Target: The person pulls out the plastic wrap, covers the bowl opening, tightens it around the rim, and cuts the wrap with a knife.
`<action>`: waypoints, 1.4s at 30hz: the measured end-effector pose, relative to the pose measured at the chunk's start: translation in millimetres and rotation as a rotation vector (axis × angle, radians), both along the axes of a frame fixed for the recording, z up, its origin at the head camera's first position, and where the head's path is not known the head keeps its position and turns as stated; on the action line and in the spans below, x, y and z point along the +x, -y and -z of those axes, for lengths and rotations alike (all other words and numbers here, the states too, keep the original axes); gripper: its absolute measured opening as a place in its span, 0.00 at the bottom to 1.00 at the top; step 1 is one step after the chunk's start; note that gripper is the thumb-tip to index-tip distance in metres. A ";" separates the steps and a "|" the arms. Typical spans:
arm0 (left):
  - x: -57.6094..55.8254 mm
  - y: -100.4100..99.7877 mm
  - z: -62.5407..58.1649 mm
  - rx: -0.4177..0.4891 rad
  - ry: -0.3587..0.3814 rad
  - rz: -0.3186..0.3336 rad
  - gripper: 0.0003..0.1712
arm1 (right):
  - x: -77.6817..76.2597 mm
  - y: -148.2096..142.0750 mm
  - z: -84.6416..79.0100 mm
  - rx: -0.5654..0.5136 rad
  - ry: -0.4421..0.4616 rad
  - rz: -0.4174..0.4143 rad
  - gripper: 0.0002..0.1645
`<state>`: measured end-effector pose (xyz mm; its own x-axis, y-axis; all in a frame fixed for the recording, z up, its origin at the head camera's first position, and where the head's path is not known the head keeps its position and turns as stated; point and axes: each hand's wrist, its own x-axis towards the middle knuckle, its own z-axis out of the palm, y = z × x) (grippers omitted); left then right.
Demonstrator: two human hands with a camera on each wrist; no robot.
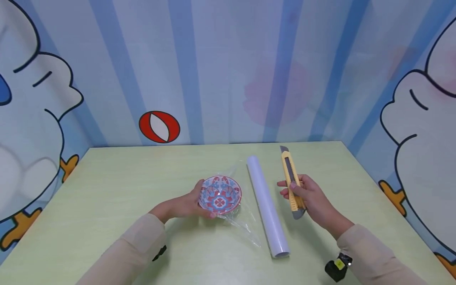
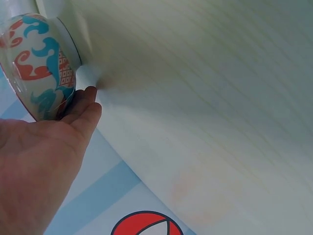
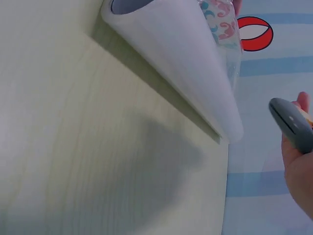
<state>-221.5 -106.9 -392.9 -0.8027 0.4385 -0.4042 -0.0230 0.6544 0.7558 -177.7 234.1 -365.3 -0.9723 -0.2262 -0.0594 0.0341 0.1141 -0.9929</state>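
Observation:
A small bowl (image 1: 220, 195) with a red and blue pattern, partly wrapped in a clear plastic bag (image 1: 246, 227), is in my left hand (image 1: 192, 202). The thumb lies along its near edge and the fingers reach around its left side. The bowl's patterned outer wall (image 2: 46, 68) shows in the left wrist view. My right hand (image 1: 313, 198) grips a yellow utility knife (image 1: 292, 178) with grey ends, held up above the table with its tip pointing away. Between the hands lies a white roll (image 1: 267, 206); its open end (image 3: 129, 5) shows in the right wrist view.
The pale wooden-look table (image 1: 135, 174) meets a blue striped backdrop (image 1: 228, 71) along its far edge. A red and white ball (image 1: 159, 127) is printed on that backdrop. Cartoon figures cover the walls at both sides.

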 end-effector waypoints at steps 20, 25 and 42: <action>-1.2 -3.4 -0.7 -0.005 0.005 0.015 0.69 | 0.3 5.2 2.3 0.062 0.061 0.098 0.25; -2.9 -2.7 -0.9 -0.027 0.016 0.005 0.70 | -3.5 4.8 5.1 0.119 0.054 0.151 0.25; -18.0 3.5 -20.9 -0.114 0.010 0.019 0.62 | -20.2 18.5 4.5 0.209 0.158 0.238 0.35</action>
